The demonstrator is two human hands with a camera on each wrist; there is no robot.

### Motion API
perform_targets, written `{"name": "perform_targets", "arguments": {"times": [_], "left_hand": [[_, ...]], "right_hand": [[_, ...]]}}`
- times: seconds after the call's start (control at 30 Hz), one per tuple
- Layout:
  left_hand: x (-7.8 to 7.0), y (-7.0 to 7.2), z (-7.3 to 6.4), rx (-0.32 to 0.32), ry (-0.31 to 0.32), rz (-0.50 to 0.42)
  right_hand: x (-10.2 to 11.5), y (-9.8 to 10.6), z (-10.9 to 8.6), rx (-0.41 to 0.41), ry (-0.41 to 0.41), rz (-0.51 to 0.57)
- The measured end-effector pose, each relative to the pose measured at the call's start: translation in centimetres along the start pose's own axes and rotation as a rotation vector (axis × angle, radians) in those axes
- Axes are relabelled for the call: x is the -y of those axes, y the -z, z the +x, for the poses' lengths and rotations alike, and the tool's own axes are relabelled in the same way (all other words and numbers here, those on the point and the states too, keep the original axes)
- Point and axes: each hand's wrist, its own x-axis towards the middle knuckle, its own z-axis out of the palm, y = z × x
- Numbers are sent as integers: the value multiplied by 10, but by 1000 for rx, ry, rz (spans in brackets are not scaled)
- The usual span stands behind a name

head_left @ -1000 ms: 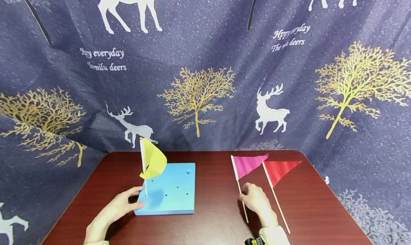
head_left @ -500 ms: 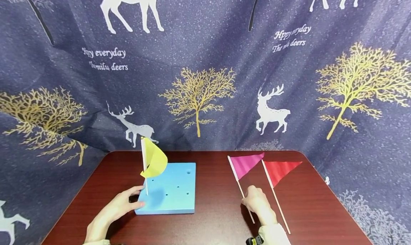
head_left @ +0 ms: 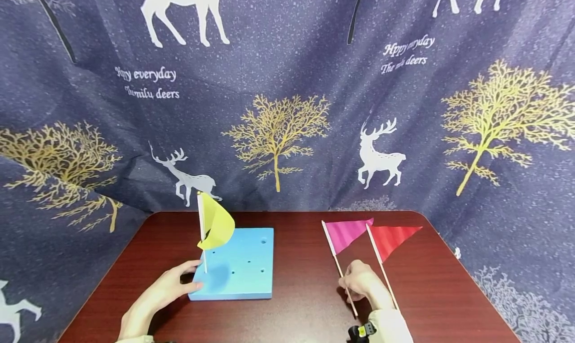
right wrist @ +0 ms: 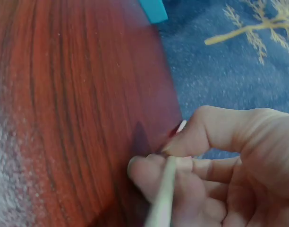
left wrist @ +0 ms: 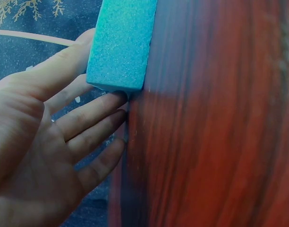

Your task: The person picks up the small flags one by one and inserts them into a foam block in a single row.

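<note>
A light-blue foam block (head_left: 251,255) with several small holes lies at the table's left. From its near left part rises a yellow flag (head_left: 217,223) on a white stick, standing nearly upright. My left hand (head_left: 168,285) rests at the block's left edge, thumb near the top, the other fingers fairly straight along the side. On the right, my right hand (head_left: 359,279) pinches the lower stick of a pink pennant flag (head_left: 346,233). Its stick (right wrist: 164,196) passes between thumb and fingers in the right wrist view. A red pennant flag (head_left: 392,239) lies just right of it, its stick partly hidden by the arm.
The dark red-brown table (head_left: 301,278) has rounded far corners. A blue patterned curtain (head_left: 296,58) hangs right behind it. My right wrist bears a black strap with a small device (head_left: 361,331).
My right hand's fingers have closed on the pink flag's stick. The pink flag has turned a little and shifted slightly toward me. My left hand, the block and the yellow flag stay put.
</note>
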Motion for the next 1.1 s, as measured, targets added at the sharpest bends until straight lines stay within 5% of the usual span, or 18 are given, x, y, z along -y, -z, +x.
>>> {"name": "perform_targets", "arguments": {"times": [0.27, 0.57, 1.1], "left_hand": [[2, 0, 0, 4, 0, -8], [1, 0, 0, 7, -7, -4], [1, -1, 0, 7, 13, 14]], "right_hand": [[-7, 3, 0, 60, 20, 322], [-8, 5, 2, 182, 142, 489], [26, -6, 0, -62, 288, 529]]}}
